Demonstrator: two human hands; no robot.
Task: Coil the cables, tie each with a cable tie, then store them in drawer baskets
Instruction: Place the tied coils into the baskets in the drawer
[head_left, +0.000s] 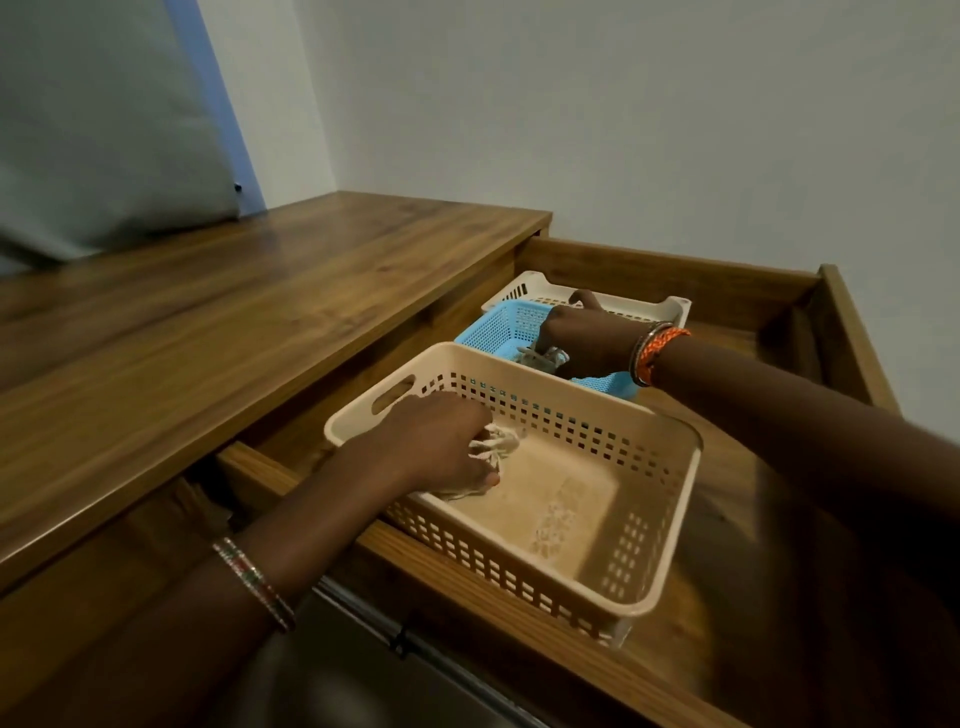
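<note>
Two bundles going in, storing step | lower centre: I'm seeing left hand (436, 441) gripping a pale coiled cable (496, 447) inside the beige basket (649, 525) | mid frame: right hand (582, 338) pinching a grey coiled cable (540, 357) in the blue basket (498, 327) | behind: white basket (524, 288), open drawer (675, 265) | next, I'm judging: releasing both, withdrawing.

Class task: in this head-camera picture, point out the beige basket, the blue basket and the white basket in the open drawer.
beige basket (670, 499): head view, on its right wall.
blue basket (498, 330): head view, on its left wall.
white basket (524, 289): head view, on its left rim by the handle slot.
</note>
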